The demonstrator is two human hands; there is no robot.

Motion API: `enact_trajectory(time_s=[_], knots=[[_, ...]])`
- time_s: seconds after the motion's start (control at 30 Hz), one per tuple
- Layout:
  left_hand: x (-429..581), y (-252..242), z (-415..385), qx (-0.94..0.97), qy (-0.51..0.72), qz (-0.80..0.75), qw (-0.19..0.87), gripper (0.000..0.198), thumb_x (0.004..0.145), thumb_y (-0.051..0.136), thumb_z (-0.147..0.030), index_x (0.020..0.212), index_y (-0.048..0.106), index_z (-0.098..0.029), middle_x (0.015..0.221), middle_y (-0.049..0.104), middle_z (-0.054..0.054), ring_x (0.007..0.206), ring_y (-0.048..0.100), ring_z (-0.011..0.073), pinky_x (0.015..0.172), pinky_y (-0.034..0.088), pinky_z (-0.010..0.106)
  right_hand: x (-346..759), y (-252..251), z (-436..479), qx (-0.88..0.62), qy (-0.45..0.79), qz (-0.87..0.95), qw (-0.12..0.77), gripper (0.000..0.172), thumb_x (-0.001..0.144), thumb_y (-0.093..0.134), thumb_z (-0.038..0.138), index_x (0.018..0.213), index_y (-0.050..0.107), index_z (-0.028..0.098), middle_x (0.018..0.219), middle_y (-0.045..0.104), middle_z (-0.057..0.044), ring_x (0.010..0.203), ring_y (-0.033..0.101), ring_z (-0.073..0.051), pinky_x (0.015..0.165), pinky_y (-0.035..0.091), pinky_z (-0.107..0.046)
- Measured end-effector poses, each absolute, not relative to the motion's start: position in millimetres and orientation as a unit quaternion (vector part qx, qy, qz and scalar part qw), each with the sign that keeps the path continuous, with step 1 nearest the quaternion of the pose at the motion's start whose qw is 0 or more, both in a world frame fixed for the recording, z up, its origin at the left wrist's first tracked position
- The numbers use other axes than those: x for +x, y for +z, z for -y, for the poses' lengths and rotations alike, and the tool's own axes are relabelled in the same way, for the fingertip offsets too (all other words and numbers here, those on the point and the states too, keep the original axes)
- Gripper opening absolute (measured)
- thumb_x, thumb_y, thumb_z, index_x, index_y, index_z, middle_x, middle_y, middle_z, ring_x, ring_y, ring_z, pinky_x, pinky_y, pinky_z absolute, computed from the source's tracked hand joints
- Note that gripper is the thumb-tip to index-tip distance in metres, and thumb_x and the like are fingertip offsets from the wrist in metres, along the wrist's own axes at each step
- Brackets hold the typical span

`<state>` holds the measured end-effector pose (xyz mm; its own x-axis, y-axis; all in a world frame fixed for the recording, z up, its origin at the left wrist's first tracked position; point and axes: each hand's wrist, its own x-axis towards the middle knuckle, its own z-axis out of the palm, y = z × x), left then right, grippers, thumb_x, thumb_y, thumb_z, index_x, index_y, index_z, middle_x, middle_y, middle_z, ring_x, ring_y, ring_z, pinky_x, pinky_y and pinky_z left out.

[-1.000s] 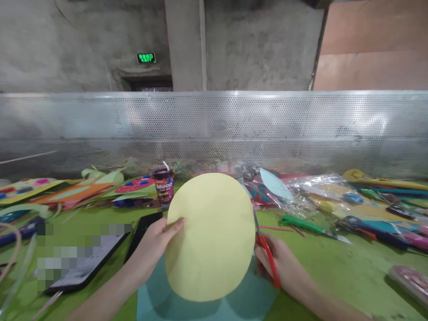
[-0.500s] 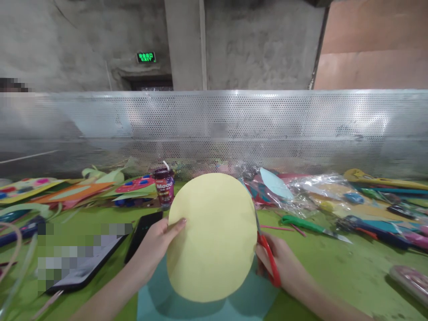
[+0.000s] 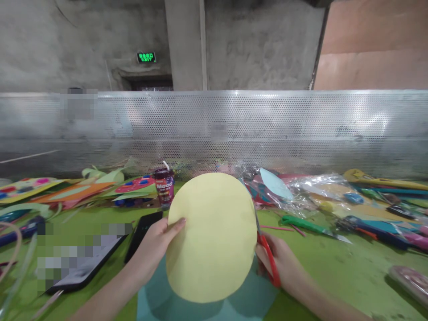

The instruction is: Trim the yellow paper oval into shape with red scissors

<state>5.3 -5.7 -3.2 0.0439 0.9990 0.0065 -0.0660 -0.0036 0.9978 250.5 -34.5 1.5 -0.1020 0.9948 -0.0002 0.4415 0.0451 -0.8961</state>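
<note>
Left fingers pinch yellow paper; right fingers curl around red-handled scissors

A cup stands before a perforated panel.

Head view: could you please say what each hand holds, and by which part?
Left hand: rounded pale-yellow paper sheet, by its left edge. Right hand: red-handled metal scissors, by the handles.
</note>
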Motion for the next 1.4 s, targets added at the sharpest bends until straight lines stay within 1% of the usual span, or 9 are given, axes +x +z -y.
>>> enact_trajectory(time_s=[0.23,0.4,0.5,0.67,0.83,1.07,1.2,1.4], knots=[[5.7,-3.3,6.1,0.49,0.509,-0.471,0.528,0.044,0.068,0.055,-0.04,0.104,0.054,-0.015,0.097,0.063,0.01,0.081,0.06,0.0243,0.07,0.046,0.034,250.1,2.0,35.3,-0.564,0.39,0.638,0.35,0.017,0.071,0.037,0.034,0.068,0.04,0.018,0.046,0.05,0.002,0.043,0.05,-0.012,0.039,0.037,-0.02],[5.2,-0.6,6.7,0.488,0.507,-0.483,0.521,0.047,0.067,0.056,-0.041,0.104,0.054,-0.013,0.095,0.063,0.011,0.073,0.061,0.0236,0.066,0.046,0.034,253.4,1.8,33.9,-0.55,0.393,0.65,0.347,0.013,0.071,0.038,0.03,0.065,0.038,0.018,0.045,0.048,0.003,0.04,0.047,-0.01,0.037,0.035,-0.018],[6.0,-0.3,6.9,0.479,0.509,-0.479,0.531,0.047,0.067,0.056,-0.041,0.104,0.053,-0.013,0.094,0.064,0.011,0.071,0.062,0.0232,0.065,0.046,0.034,253.9,0.7,33.0,-0.549,0.396,0.646,0.353,0.011,0.07,0.038,0.029,0.066,0.037,0.018,0.045,0.047,0.004,0.042,0.048,-0.011,0.038,0.035,-0.018],[9.7,-1.0,9.7,0.471,0.508,-0.488,0.532,0.048,0.066,0.057,-0.042,0.104,0.053,-0.014,0.095,0.063,0.012,0.075,0.061,0.0242,0.066,0.047,0.034,253.0,-2.9,32.2,-0.557,0.399,0.626,0.371,0.013,0.069,0.039,0.031,0.068,0.04,0.018,0.046,0.047,0.004,0.041,0.047,-0.011,0.04,0.036,-0.02],[13.1,0.1,15.7,0.471,0.502,-0.5,0.525,0.05,0.066,0.056,-0.044,0.106,0.053,-0.015,0.098,0.062,0.011,0.08,0.06,0.0251,0.067,0.047,0.034,252.8,0.0,32.5,-0.561,0.393,0.616,0.389,0.018,0.067,0.041,0.034,0.066,0.045,0.016,0.049,0.049,0.002,0.045,0.047,-0.011,0.043,0.036,-0.021],[14.2,-0.9,16.2,0.477,0.513,-0.498,0.511,0.048,0.066,0.055,-0.044,0.106,0.053,-0.016,0.095,0.064,0.01,0.079,0.061,0.0247,0.066,0.047,0.034,251.9,0.0,32.5,-0.559,0.4,0.607,0.399,0.017,0.069,0.042,0.033,0.063,0.036,0.018,0.043,0.042,0.005,0.039,0.04,-0.009,0.037,0.034,-0.019],[14.1,-2.2,15.3,0.475,0.519,-0.497,0.508,0.048,0.066,0.056,-0.043,0.106,0.053,-0.016,0.094,0.064,0.01,0.077,0.061,0.0249,0.065,0.047,0.034,251.2,-0.6,34.4,-0.549,0.384,0.618,0.412,0.017,0.07,0.04,0.033,0.063,0.035,0.018,0.045,0.043,0.005,0.04,0.043,-0.009,0.038,0.036,-0.019],[15.2,0.5,16.0,0.475,0.523,-0.495,0.505,0.048,0.067,0.055,-0.044,0.106,0.053,-0.016,0.096,0.063,0.01,0.077,0.061,0.024,0.066,0.047,0.033,253.1,-0.1,34.7,-0.555,0.376,0.624,0.402,0.015,0.07,0.038,0.031,0.064,0.036,0.018,0.046,0.042,0.005,0.04,0.046,-0.01,0.039,0.038,-0.02]])
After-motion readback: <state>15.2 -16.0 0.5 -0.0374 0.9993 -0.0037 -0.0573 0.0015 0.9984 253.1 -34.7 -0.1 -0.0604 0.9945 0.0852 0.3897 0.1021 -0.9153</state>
